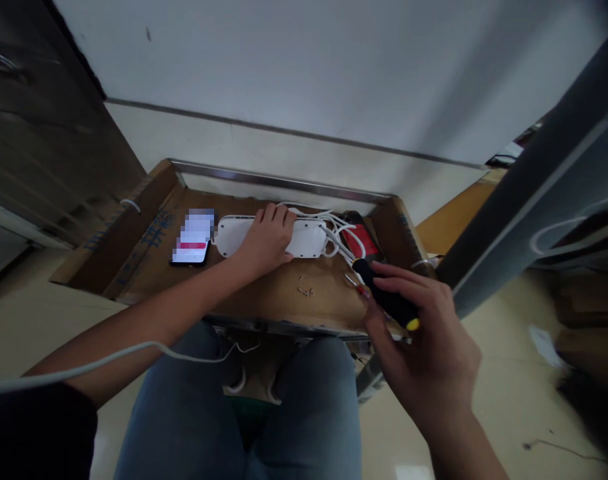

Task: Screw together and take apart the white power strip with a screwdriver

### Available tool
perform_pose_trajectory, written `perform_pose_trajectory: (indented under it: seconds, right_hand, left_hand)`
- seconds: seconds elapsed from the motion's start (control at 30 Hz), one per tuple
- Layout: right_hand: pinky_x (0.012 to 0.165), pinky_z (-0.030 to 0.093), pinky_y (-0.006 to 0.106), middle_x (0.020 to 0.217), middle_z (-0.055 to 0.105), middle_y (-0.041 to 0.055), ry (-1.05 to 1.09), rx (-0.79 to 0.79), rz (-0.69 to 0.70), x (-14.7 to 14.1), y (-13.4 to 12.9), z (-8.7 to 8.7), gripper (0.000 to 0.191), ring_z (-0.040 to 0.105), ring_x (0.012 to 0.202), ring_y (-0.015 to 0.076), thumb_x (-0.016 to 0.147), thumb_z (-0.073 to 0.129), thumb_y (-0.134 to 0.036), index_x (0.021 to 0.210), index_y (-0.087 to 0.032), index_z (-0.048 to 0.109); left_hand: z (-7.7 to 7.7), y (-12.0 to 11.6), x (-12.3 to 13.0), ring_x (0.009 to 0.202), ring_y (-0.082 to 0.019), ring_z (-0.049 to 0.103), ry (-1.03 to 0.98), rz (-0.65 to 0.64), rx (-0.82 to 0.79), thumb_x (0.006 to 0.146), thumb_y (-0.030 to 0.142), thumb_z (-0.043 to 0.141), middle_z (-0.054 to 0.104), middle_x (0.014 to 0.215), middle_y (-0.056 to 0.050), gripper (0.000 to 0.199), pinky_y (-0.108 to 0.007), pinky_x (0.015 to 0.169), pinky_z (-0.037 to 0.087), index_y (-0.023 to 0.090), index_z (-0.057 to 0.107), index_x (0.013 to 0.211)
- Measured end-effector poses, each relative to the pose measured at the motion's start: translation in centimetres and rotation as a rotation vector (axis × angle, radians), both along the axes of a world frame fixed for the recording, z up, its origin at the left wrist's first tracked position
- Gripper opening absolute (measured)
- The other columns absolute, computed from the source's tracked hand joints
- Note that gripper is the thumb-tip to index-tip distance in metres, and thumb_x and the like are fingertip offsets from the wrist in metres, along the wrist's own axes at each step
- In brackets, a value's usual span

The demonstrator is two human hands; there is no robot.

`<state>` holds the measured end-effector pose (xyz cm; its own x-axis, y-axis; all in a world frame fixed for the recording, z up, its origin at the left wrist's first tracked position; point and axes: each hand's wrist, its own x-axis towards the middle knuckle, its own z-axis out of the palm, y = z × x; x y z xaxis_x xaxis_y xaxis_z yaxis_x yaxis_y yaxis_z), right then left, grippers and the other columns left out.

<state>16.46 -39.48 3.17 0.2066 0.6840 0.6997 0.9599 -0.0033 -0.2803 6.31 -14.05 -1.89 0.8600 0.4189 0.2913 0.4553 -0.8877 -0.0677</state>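
A white power strip (pixel 307 239) lies flat on the cardboard with its plain back up and small dark screw holes near its edges. My left hand (pixel 270 233) is closed over its middle, fingers across the far edge and thumb at the near edge. In my right hand (pixel 429 327) is a screwdriver (pixel 384 290) with a black handle and yellow end. Its shaft reaches the strip's right end, its tip close to a corner hole; contact is unclear. Several small screws (pixel 307 291) lie loose on the cardboard below the strip.
A phone (pixel 191 237) with a lit screen lies left of the strip. White cable (pixel 341 230) is bunched at the right, beside a red and black object (pixel 361 237). A small red-and-metal tool (pixel 357 285) lies near my right fingers. Cardboard walls (pixel 119 233) edge the tray.
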Motion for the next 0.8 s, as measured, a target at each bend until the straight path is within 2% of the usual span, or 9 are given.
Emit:
perform_pose_trajectory:
  seconds: [0.23, 0.4, 0.53, 0.67, 0.8]
  right_hand:
    - [0.105, 0.046, 0.024, 0.132, 0.059, 0.0070, -0.125, -0.026, 0.088, -0.7, -0.6, 0.8, 0.020, 0.055, 0.121, 0.0101, 0.089, 0.064, -0.006, 0.107, -0.014, 0.061]
    - [0.108, 0.047, 0.030, 0.129, 0.060, 0.0088, -0.125, -0.054, 0.103, -1.1, -1.9, -0.5, 0.026, 0.056, 0.126, 0.0147, 0.087, 0.067, -0.003, 0.111, -0.013, 0.062]
    - [0.108, 0.051, 0.031, 0.128, 0.062, 0.0101, -0.129, -0.008, 0.095, -1.1, -3.1, -1.8, 0.030, 0.058, 0.128, 0.0161, 0.085, 0.070, -0.002, 0.113, -0.011, 0.062]
    - [0.108, 0.053, 0.032, 0.129, 0.063, 0.0090, -0.098, 0.027, 0.068, -1.3, -3.5, -2.4, 0.034, 0.060, 0.129, 0.0156, 0.082, 0.070, 0.002, 0.113, -0.012, 0.063]
    - [0.111, 0.052, 0.033, 0.133, 0.062, 0.0084, -0.166, -0.012, 0.141, -1.3, -3.8, -2.6, 0.034, 0.058, 0.135, 0.0176, 0.083, 0.069, 0.001, 0.114, -0.011, 0.066]
  left_hand:
    - [0.2, -0.8, 0.0, 0.125, -0.041, 0.056, 0.020, 0.008, 0.015, 0.085, 0.035, 0.077, 0.061, 0.136, -0.025, 0.063, -0.048, 0.102, 0.046, 0.008, 0.051, 0.136]
    - [0.0, -1.6, -0.1, 0.123, -0.038, 0.058, 0.018, 0.021, 0.062, 0.089, 0.031, 0.076, 0.062, 0.134, -0.023, 0.056, -0.046, 0.103, 0.046, 0.005, 0.051, 0.133]
    - [0.0, -2.0, -0.2, 0.121, -0.036, 0.062, 0.034, 0.030, 0.039, 0.092, 0.029, 0.076, 0.066, 0.132, -0.021, 0.055, -0.045, 0.102, 0.046, 0.007, 0.050, 0.135]
    - [0.3, -1.8, -0.3, 0.119, -0.035, 0.065, 0.052, 0.001, 0.014, 0.092, 0.029, 0.078, 0.070, 0.128, -0.019, 0.057, -0.043, 0.101, 0.046, 0.009, 0.050, 0.137]
    - [0.7, -1.3, -0.2, 0.122, -0.035, 0.066, 0.076, -0.030, -0.012, 0.091, 0.029, 0.081, 0.071, 0.130, -0.018, 0.052, -0.043, 0.101, 0.046, 0.010, 0.056, 0.132]
